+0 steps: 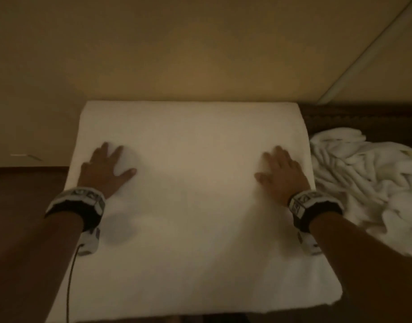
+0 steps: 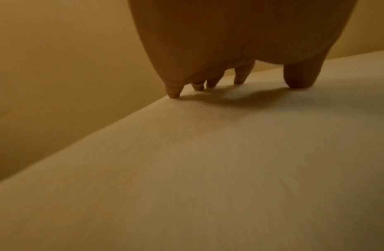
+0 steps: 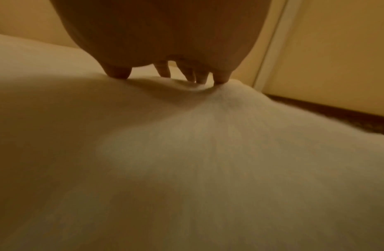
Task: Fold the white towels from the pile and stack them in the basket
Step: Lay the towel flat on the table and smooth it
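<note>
A white towel point(image 1: 191, 183) lies spread flat in front of me, folded into a broad rectangle. My left hand point(image 1: 104, 169) rests palm down on its left side with fingers spread. My right hand point(image 1: 281, 173) lies flat on its right side, also spread. In the left wrist view the fingertips point(image 2: 173, 95) touch the towel point(image 2: 208, 169) near its far left edge. In the right wrist view the fingertips point(image 3: 221, 81) dent the towel point(image 3: 186, 152) slightly. A crumpled pile of white towels point(image 1: 363, 183) sits to the right. No basket is in view.
A dark wooden surface point(image 1: 25, 187) shows at the left and behind the pile. A plain beige wall point(image 1: 200, 54) rises right behind the towel. A pale door frame point(image 1: 374, 54) runs diagonally at the upper right. A thin cable point(image 1: 70, 276) hangs from my left wrist.
</note>
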Motion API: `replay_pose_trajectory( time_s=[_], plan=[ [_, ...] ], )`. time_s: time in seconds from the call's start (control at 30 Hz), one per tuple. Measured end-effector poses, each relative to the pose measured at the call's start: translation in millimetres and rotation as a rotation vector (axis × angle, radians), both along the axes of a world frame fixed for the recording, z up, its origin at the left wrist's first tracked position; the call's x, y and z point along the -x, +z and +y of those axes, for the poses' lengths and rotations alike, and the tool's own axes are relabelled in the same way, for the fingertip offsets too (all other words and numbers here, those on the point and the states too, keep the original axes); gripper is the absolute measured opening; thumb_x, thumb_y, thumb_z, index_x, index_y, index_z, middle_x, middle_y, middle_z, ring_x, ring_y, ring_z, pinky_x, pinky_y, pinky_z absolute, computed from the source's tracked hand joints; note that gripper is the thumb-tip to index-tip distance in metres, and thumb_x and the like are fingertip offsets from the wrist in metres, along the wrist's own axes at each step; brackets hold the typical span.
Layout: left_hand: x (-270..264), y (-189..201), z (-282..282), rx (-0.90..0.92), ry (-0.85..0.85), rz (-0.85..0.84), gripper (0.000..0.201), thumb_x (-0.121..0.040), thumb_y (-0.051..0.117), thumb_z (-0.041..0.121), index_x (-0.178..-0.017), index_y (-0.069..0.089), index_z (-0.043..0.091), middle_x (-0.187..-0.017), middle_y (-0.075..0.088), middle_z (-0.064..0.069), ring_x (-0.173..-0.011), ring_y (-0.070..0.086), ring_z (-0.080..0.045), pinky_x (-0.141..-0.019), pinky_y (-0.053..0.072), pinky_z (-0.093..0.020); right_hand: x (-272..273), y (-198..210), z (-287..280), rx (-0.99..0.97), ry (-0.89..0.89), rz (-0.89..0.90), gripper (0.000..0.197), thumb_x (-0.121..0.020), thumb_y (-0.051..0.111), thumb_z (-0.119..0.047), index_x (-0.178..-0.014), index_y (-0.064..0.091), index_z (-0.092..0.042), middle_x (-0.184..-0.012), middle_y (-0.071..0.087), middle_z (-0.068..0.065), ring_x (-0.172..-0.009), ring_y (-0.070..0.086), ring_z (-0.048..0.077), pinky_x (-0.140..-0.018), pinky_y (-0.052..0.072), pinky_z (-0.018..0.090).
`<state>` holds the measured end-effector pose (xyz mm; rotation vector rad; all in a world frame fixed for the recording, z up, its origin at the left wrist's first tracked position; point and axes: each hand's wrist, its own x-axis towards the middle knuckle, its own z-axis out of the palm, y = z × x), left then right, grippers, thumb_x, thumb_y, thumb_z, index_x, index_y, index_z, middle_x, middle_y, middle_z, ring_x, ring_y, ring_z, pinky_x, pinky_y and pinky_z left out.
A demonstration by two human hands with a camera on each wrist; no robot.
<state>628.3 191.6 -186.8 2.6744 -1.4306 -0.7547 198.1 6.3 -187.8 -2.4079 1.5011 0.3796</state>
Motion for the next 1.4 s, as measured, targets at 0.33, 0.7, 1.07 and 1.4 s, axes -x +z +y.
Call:
replay_pose_trajectory(
  time_s=[0.33,0.7,1.07,1.4],
  plan=[
    [50.7,6.8,145.7,-0.162,-0.040,-0.017,0.087,-0.085,0.033,0.079,-0.152,-0.012,0.046,-0.162,-0.024,0.005,-0.151,-0.009,-0.028,-0.119,0.013,-0.056,58.7,2.6,129.9,-0.174,-0.176,0.127,0.084,-0.087,0.025,-0.076,-0.152,-0.011,-0.037,-0.160,-0.022,0.011,-0.146,-0.014,0.041,-0.119,0.010,0.055],
    [6.1,10.0,48.0,-0.244,-0.063,0.020,0.092,-0.082,0.037,0.080,-0.151,-0.013,0.047,-0.161,-0.027,0.004,-0.150,-0.011,-0.030,-0.119,0.012,-0.058,16.9,10.0,37.4,-0.172,-0.179,0.182,0.089,-0.088,0.034,-0.073,-0.153,-0.008,-0.030,-0.160,-0.015,0.018,-0.145,-0.008,0.048,-0.116,0.017,0.058],
    [8.9,9.5,18.9,-0.158,-0.034,-0.042,0.083,-0.089,0.035,0.073,-0.155,-0.004,0.039,-0.164,-0.016,0.001,-0.151,-0.004,-0.030,-0.120,0.013,-0.055,-0.9,14.8,14.3,-0.031,-0.142,0.191,0.078,-0.092,0.029,-0.067,-0.153,0.006,-0.024,-0.162,-0.003,0.014,-0.147,0.005,0.039,-0.116,0.020,0.057],
    [84.7,-8.7,219.8,-0.091,-0.032,-0.092,0.076,-0.086,0.004,0.074,-0.147,-0.027,0.042,-0.159,-0.031,0.003,-0.150,-0.015,-0.026,-0.122,0.001,-0.053,44.0,-0.9,196.6,-0.048,0.011,0.090,0.075,-0.088,0.004,-0.074,-0.149,-0.022,-0.039,-0.158,-0.030,0.003,-0.146,-0.022,0.032,-0.119,-0.001,0.056]
  ],
)
